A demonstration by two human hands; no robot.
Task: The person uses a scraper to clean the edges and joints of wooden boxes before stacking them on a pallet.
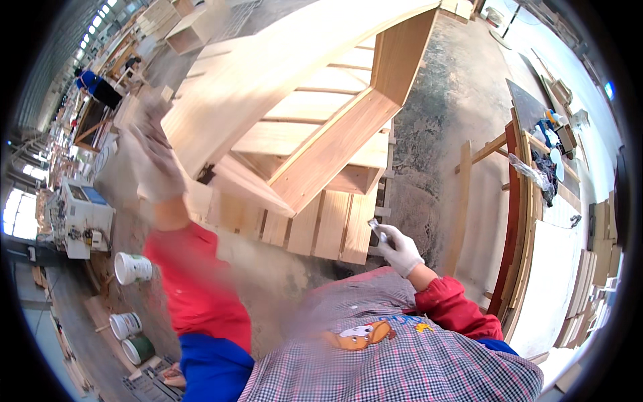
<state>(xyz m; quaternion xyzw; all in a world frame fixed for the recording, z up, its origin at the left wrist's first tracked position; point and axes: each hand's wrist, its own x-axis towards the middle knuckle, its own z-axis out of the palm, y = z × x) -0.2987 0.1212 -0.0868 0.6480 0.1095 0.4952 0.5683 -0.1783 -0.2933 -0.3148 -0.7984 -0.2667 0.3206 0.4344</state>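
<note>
My left hand (155, 161), in a pale glove, is raised at the left end of a pale wooden box frame (348, 141). Motion blurs it, but its fingers look stretched out; whether it touches the wood I cannot tell. At the frame's near right, my right hand (400, 252), in a white glove, is closed round a small metal tool (375, 228), its exact kind unclear. The frame has a wide smooth panel on its upper side. It is tilted and lies on stacked slatted wooden pieces (315, 224).
On the right is a workbench (514, 221) with bags and bottles. White buckets (132, 268) stand at the left on the floor, near a white machine (84, 218). Further back, a person in blue (97, 86) works among wooden furniture.
</note>
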